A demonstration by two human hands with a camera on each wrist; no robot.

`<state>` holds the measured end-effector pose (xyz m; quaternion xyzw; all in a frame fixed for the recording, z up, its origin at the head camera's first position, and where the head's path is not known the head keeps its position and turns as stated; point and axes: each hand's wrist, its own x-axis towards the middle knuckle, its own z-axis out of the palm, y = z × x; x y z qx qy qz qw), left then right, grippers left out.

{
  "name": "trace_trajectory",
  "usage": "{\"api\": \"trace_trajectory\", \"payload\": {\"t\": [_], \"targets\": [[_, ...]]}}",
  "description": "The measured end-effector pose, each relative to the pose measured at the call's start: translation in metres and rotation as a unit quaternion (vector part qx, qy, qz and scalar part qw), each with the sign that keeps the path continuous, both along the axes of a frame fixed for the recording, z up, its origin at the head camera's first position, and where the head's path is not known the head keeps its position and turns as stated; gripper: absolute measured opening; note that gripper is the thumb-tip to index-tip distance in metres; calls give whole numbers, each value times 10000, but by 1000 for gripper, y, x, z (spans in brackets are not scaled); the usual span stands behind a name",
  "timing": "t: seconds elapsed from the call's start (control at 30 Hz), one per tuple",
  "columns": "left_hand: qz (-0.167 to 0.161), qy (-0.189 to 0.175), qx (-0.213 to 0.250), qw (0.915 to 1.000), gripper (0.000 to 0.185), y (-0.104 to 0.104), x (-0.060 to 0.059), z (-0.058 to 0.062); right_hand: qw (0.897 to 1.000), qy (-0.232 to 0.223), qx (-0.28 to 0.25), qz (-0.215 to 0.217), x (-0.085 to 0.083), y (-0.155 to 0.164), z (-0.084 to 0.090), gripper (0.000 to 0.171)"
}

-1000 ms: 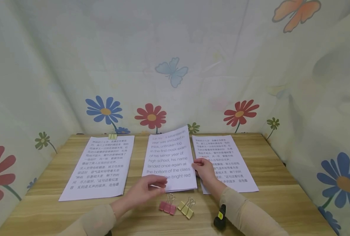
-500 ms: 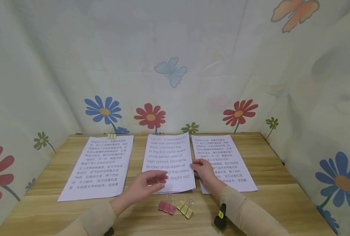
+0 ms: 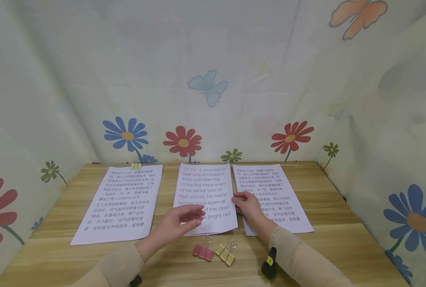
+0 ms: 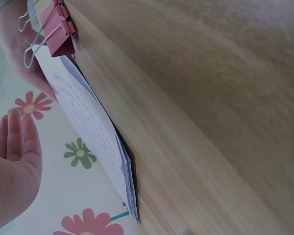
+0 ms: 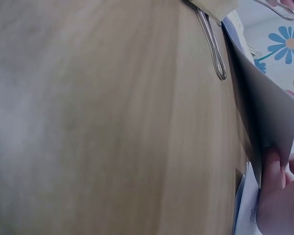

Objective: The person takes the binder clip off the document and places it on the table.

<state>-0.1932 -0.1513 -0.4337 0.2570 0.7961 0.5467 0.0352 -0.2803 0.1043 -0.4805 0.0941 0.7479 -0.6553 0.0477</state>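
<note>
A stack of white sheets printed in English (image 3: pixel 203 185) lies in the middle of the table. Its right edge is pinched between the thumb and fingers of my right hand (image 3: pixel 248 207); the right wrist view shows the lifted sheet (image 5: pixel 267 107) between them. My left hand (image 3: pixel 178 221) hovers over the stack's lower left part with relaxed fingers, covering some print. In the left wrist view that left hand (image 4: pixel 17 166) holds nothing and stands apart from the paper. A pink binder clip (image 3: pixel 203 252) and a yellow binder clip (image 3: pixel 225 255) lie just in front of the stack.
On the left lies a Chinese-printed stack (image 3: pixel 117 203) with a yellow binder clip (image 3: pixel 136 166) on its top edge. Another Chinese-printed stack (image 3: pixel 281 199) lies on the right, partly under my right hand. A flowered curtain (image 3: pixel 256 99) stands behind the wooden table (image 3: pixel 184 275).
The middle stack's raised top right corner has come down flatter. My left hand has moved slightly up over the lower left of the sheets. The right hand keeps its pinch on the edge.
</note>
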Motion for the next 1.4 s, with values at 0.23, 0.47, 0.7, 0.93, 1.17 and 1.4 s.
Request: {"api": "trace_trajectory", "payload": {"t": [0.23, 0.47, 0.7, 0.93, 1.17, 1.4], "targets": [[153, 58, 44, 9999, 39, -3, -2, 0, 9998, 37, 215, 38, 0, 4, 7, 28], [291, 115, 123, 9994, 40, -6, -2, 1, 9997, 139, 219, 29, 2, 6, 11, 28], [469, 76, 259, 9985, 42, -14, -5, 2, 9975, 597, 357, 91, 3, 8, 13, 26], [901, 108, 361, 9952, 41, -26, -11, 0, 9907, 934, 979, 160, 2, 8, 13, 27], [1507, 412, 74, 9877, 42, -41, -14, -2, 9854, 1316, 967, 475, 3, 3, 13, 29], [1882, 594, -61, 9803, 41, -57, -19, -7, 9772, 1629, 1059, 859, 6, -3, 16, 33]]}}
